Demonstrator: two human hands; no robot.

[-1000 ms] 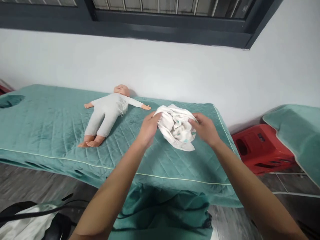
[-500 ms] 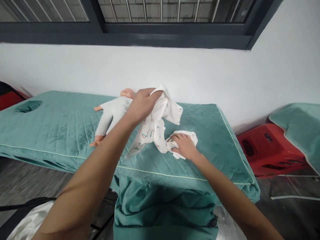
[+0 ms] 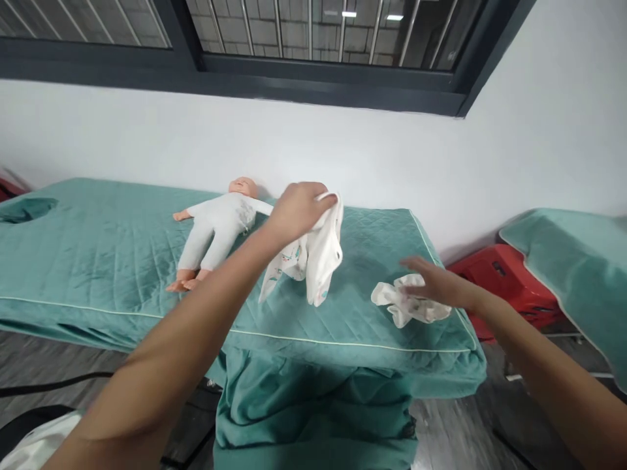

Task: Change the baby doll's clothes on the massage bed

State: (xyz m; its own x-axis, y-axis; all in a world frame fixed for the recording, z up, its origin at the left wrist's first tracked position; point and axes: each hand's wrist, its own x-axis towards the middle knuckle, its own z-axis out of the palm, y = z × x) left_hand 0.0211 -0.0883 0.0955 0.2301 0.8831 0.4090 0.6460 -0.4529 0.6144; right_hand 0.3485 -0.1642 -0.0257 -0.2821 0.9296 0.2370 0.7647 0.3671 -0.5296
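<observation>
My left hand (image 3: 301,212) pinches a white baby garment (image 3: 323,251) with small coloured prints, which hangs folded just over the bed. At the bed's right end lies a second crumpled white garment (image 3: 399,303). Just above it is my right hand (image 3: 434,282), slightly blurred, its fingers stretched out and apart from the cloth or barely touching; which of the two I cannot tell. Left of my left hand a baby doll (image 3: 213,225) in a pale suit lies on its back, its head toward the wall. My left forearm hides part of the bed near its feet.
The bed has a green quilted cover (image 3: 112,261) with a hole at its left end. Behind it rise a white wall and a barred window (image 3: 313,81). A red plastic stool (image 3: 507,281) and another green-covered surface (image 3: 578,261) stand at the right. Dark cables lie at lower left.
My right hand has moved right with the crumpled garment, and its fingers have opened over it. The garment in my left hand now hangs apart from that one. The view has shifted slightly.
</observation>
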